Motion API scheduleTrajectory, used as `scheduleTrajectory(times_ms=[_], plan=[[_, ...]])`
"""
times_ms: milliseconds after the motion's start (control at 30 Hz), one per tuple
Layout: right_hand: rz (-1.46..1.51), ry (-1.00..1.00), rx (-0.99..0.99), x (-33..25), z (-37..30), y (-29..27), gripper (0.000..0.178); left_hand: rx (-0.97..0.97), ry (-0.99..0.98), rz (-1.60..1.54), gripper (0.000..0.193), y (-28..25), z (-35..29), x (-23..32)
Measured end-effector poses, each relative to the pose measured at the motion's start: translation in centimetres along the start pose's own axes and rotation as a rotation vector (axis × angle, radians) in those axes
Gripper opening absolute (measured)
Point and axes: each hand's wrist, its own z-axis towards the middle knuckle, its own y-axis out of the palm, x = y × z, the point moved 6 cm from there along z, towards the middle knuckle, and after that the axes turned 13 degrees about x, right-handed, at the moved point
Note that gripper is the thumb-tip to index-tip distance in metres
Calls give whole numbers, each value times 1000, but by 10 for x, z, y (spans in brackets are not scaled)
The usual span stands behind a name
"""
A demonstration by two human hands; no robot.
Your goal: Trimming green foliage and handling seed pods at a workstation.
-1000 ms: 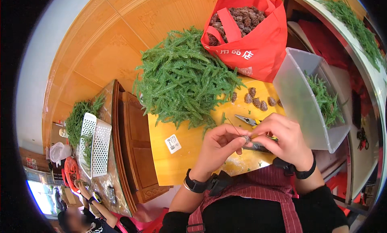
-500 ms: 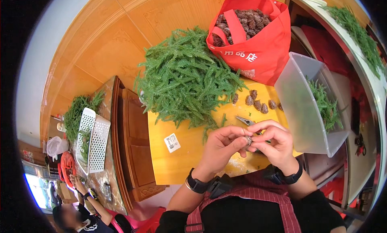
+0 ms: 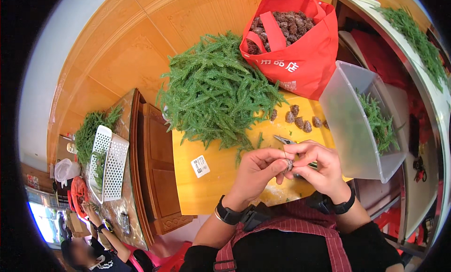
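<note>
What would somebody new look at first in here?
Probably the big heap of green sprigs on the yellow table, left of the bright red bag full of brown cones. Then the eye might drop to the table's near side, where the left hand pinches a small cone and the right hand meets it.

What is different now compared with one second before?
The right hand has moved left, closer to the left hand, and covers more of the pliers. The thin wire, slanting before, is nearly upright. The left hand still holds the pinecone; greenery pile and red bag stayed.
</note>
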Motion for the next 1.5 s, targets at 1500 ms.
scheduleTrajectory(times_ms=[1500], plan=[[-1056,220,-287,90,-29,-20,23,136,54,-43,10,-24,-6,12]])
